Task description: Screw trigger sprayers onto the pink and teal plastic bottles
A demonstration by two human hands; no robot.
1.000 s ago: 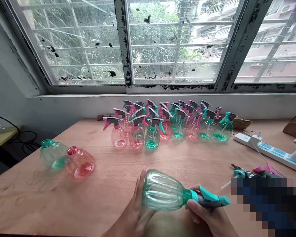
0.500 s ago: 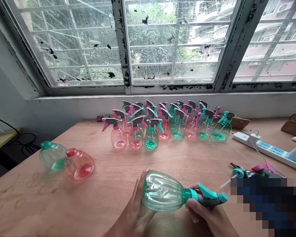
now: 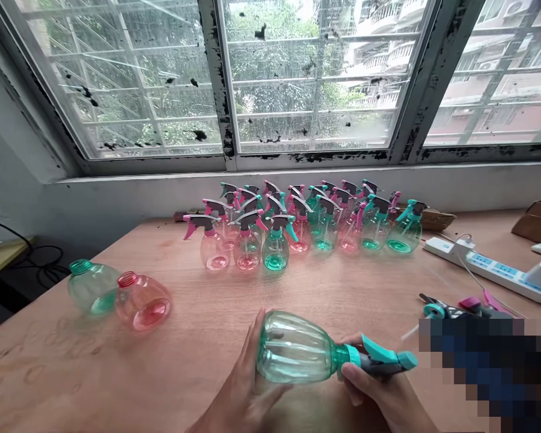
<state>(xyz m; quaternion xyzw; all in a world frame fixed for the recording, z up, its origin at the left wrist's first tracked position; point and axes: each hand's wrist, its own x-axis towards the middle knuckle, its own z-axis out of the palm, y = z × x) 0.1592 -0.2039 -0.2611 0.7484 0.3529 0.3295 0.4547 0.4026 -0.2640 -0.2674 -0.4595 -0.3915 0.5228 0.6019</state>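
A clear green spray bottle (image 3: pixel 295 349) lies sideways between my hands above the table, its base to the left and its teal and grey trigger head (image 3: pixel 383 356) to the right. My left hand (image 3: pixel 247 379) is wrapped around the base end. At the neck, my right hand (image 3: pixel 379 388) grips the teal collar and the underside of the head, its thumb on the near side. The head sits on the bottle's neck; whether it is fully tightened I cannot tell. Some right-hand fingers are hidden behind the bottle.
On the left lie a headless green bottle (image 3: pixel 92 285) and a headless pink bottle (image 3: pixel 144 300). Several assembled spray bottles (image 3: pixel 276 249) stand along the wall. To the right are a white power strip (image 3: pixel 491 267) and loose trigger heads (image 3: pixel 471 305), partly covered by a blurred patch.
The bottle has turned slightly about its long axis in my hands, its highlights shifting. The whole view has drifted a little, and both hands keep their grip.
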